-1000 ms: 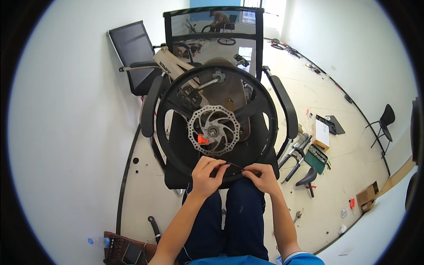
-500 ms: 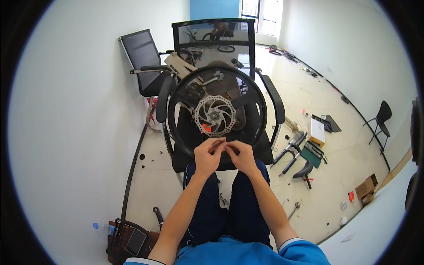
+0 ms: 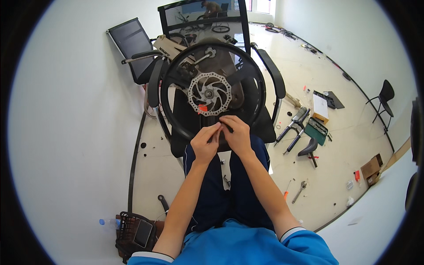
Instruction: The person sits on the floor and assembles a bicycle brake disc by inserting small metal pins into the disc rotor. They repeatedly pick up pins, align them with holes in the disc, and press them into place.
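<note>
A black-rimmed bicycle wheel (image 3: pixel 262 95) rests on the seat of a black office chair (image 3: pixel 179 146) in front of me. At its middle sits a silver slotted brake disc (image 3: pixel 191 94), with an orange-red piece (image 3: pixel 202 108) showing at its lower left. Just below the disc, my left hand (image 3: pixel 206 143) and my right hand (image 3: pixel 237 134) meet, fingertips pinched together. The right hand sits slightly higher and farther forward. Whatever lies between the fingers is too small or hidden to name. Behind the wheel, a beige frame part (image 3: pixel 167 47) leans on the chair.
On the floor to the right lie a suspension fork (image 3: pixel 293 129), a green tool case (image 3: pixel 316 129), a saddle (image 3: pixel 308 148), an adjustable wrench (image 3: pixel 300 192) and an orange-handled screwdriver (image 3: pixel 286 194). A basket (image 3: pixel 126 221) with a phone (image 3: pixel 143 233) stands lower left. Another chair (image 3: pixel 134 48) stands at the left wall.
The view has shifted, so the chair and wheel sit higher and slightly left. My right hand has moved up past the left one's fingertips. Both hands stay pinched close together.
</note>
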The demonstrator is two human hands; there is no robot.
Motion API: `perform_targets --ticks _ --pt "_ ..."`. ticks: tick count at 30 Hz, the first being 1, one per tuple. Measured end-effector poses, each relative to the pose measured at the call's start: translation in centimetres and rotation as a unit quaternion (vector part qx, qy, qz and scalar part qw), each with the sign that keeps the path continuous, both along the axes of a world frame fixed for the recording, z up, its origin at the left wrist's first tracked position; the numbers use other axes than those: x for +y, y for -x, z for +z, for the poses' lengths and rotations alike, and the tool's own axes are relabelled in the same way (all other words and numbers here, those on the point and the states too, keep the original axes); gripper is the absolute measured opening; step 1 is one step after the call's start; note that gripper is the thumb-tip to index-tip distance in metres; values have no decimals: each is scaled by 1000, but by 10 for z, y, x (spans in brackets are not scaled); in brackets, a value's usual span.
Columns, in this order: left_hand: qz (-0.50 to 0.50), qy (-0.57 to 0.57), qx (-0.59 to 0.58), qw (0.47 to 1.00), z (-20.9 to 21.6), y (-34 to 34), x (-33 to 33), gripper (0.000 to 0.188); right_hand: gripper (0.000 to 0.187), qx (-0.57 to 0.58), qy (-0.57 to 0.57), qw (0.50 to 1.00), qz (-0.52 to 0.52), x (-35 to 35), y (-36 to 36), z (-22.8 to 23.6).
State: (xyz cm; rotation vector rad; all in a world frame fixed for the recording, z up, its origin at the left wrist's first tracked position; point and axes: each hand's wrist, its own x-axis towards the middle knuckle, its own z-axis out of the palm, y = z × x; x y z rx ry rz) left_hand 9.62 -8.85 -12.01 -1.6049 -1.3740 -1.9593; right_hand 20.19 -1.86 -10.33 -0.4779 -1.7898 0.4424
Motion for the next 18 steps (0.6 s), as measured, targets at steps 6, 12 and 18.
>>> perform_targets --ticks 6,12,18 --pt "56 -71 128 988 15 6 -1 23 21 55 -38 998 -14 -2 15 8" --pt "66 -70 149 984 29 23 15 22 26 38 -53 998 4 11 31 14" --pt "55 -55 127 989 29 28 18 22 25 14 -48 999 7 21 33 22"
